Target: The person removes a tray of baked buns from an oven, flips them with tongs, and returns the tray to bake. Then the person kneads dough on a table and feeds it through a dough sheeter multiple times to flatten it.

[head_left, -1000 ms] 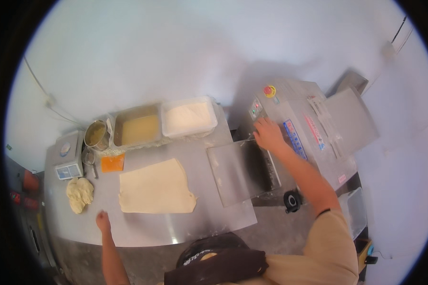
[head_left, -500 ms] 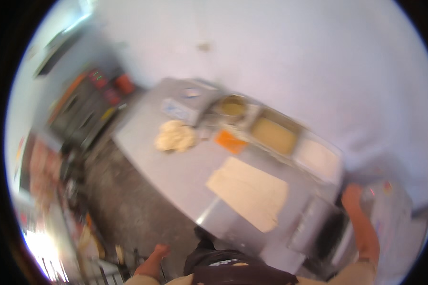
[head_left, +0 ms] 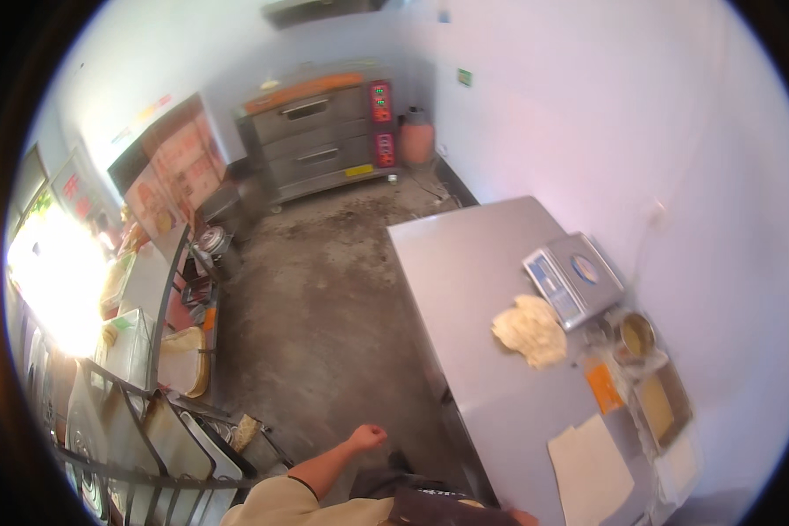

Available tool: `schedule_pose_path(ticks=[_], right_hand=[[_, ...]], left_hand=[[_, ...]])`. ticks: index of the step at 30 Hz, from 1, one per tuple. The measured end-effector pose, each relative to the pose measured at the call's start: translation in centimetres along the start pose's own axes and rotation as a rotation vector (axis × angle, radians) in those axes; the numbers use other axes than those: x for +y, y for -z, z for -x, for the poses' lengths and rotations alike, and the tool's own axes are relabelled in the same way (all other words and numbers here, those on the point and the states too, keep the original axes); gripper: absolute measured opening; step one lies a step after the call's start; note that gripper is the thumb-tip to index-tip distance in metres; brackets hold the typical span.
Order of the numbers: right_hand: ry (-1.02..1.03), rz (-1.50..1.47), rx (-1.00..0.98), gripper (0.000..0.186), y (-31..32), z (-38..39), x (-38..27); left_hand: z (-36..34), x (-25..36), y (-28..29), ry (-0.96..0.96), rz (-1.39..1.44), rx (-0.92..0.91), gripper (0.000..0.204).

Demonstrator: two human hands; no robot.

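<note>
My left hand (head_left: 368, 437) hangs over the floor, left of the steel table (head_left: 465, 263). Its fingers are curled in and nothing shows in them. Only a bit of my right hand (head_left: 522, 517) appears at the lower edge, by the table's near side, its fingers hidden. On the table lie a flat sheet of dough (head_left: 590, 473) and, farther off, a lumpy mass of dough (head_left: 530, 331). Between them is an orange scraper-like piece (head_left: 603, 388). A digital scale (head_left: 574, 279) stands behind the lump.
A round metal pot (head_left: 636, 335) and a rectangular pan (head_left: 662, 408) line the wall side. Beyond the floor (head_left: 307, 289) stands a two-deck oven (head_left: 320, 131), with an orange bin (head_left: 416, 140) beside it. To my left is a rack of trays (head_left: 171, 430).
My view has swung left, so the oven is now far ahead and the table lies to the right. My right hand has left the machine at the table's right end.
</note>
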State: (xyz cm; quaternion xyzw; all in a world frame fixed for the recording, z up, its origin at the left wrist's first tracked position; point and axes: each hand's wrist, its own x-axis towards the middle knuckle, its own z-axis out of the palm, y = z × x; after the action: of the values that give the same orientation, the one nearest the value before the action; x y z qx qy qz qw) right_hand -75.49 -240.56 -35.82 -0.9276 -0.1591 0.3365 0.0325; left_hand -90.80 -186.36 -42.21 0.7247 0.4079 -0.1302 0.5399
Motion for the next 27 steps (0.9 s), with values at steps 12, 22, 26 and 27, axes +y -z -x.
schedule_pose_path(ticks=[12,22,26,27], right_hand=[[0.352,0.238,-0.161,0.05,18.3,-19.5,-30.1],[0.69,0.408,-0.198,0.05,32.1,-47.5,-64.0],[0.913,0.376,-0.037,0.048,39.7,-53.6,-80.2],[0.978,0.357,-0.001,0.047,41.5,-54.3,-84.7]], left_hand=[[0.9,-10.6,26.8,0.418,-0.087,0.384,0.041],[-8.0,-4.9,32.0,0.743,0.483,0.465,0.032],[-17.4,1.7,35.6,0.611,0.742,0.606,0.025],[-19.8,3.4,37.1,0.585,0.755,0.619,0.024]])
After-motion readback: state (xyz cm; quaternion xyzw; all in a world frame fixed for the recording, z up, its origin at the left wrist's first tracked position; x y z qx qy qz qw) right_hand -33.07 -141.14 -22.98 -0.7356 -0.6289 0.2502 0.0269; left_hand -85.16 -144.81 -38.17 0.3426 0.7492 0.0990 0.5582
